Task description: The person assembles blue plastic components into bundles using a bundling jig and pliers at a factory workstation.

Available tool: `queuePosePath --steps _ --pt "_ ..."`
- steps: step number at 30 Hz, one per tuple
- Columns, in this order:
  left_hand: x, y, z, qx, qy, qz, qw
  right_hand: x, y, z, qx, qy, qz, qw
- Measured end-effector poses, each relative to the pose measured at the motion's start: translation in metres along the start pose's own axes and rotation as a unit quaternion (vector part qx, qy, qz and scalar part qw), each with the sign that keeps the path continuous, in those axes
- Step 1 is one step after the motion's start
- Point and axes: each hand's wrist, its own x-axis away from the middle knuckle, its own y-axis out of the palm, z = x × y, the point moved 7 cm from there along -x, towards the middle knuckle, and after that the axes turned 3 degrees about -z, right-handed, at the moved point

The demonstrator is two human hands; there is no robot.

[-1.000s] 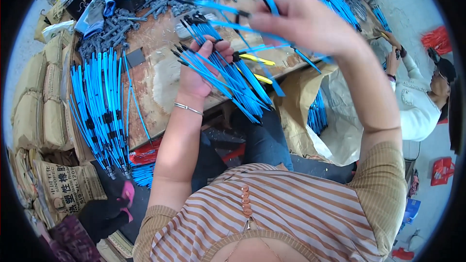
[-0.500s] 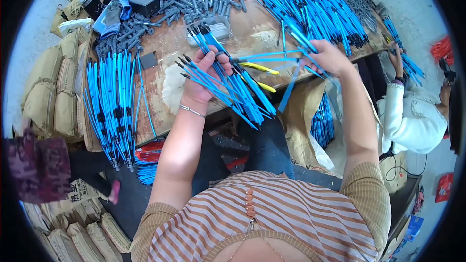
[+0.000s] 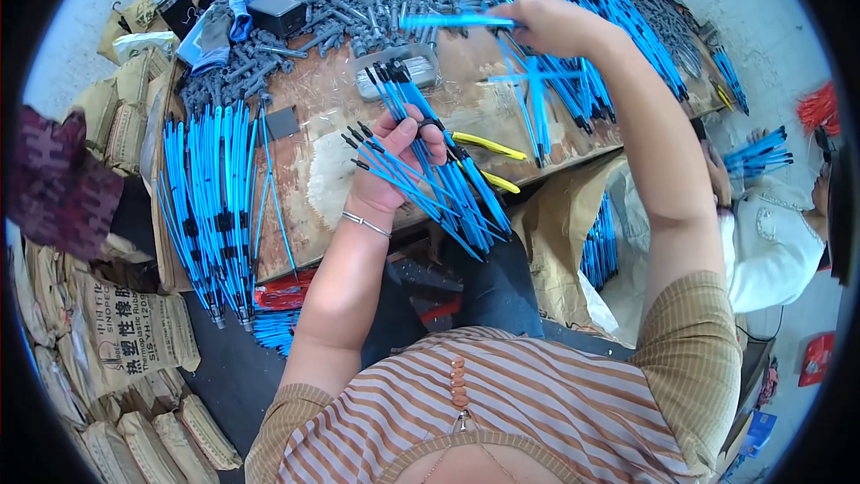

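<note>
"Holding that bundle of black-tipped blue rods (image 3: pixel 457 202), is it, the left hand (image 3: pixel 399 139)?"

"Yes, thumb and fingers curled round its upper part, with a few rods splayed off to the person's left. The bundle slants down toward the lap (image 3: pixel 488 291). The right hand (image 3: pixel 548 25) is well apart from it, up over the worktop (image 3: pixel 296 157), thumb and fingers pinched on the end of a blue strip (image 3: pixel 457 21). It's blurred, so I can't tell whether that's one piece or several."

"What's changed since half a second ago?"

"The right hand was lower then, near the front edge; now it's raised, with the strip reaching over the heap of grey fittings (image 3: pixel 358 0). The left has hardly shifted. And the passer-by's purple garment (image 3: pixel 63 184) has moved farther along the stacked sacks (image 3: pixel 136 94)."

"How much room is there?"

"The front edge passes under the bundle, whose lower ends jut out beyond it over the lap. Yellow handles (image 3: pixel 488 146) poke out just beside it on the right. Mostly bare wood lies between the bundle and the fan of blue rods (image 3: pixel 210 206) on the left, and a clear plastic tray (image 3: pixel 435 72) sits just beyond the bundle's tips. The open paper sack (image 3: pixel 551 215) gapes below the edge, to the bundle's right."
</note>
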Motion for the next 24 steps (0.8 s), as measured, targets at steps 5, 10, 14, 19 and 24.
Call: queuePosePath --steps 5,10,14,19,24 --pt "0.001 -0.005 0.001 -0.025 0.005 0.032 0.999 0.044 -0.054 -0.018 -0.250 0.123 0.169 0.945" --pt "0.006 0.010 0.002 -0.017 0.009 0.036 0.999 0.084 -0.021 -0.096 -0.512 -0.036 0.013 0.858" --pt "0.010 0.035 -0.014 -0.024 -0.023 0.019 0.999 0.084 0.021 -0.135 -0.015 -0.096 0.159 0.983" --pt "0.024 0.056 -0.011 -0.154 -0.059 0.015 0.986 0.086 0.027 -0.138 -0.194 0.054 0.137 0.970" --pt "0.037 0.060 0.007 -0.053 0.027 0.093 0.994 0.085 0.044 -0.122 -0.343 -0.072 0.221 0.910"
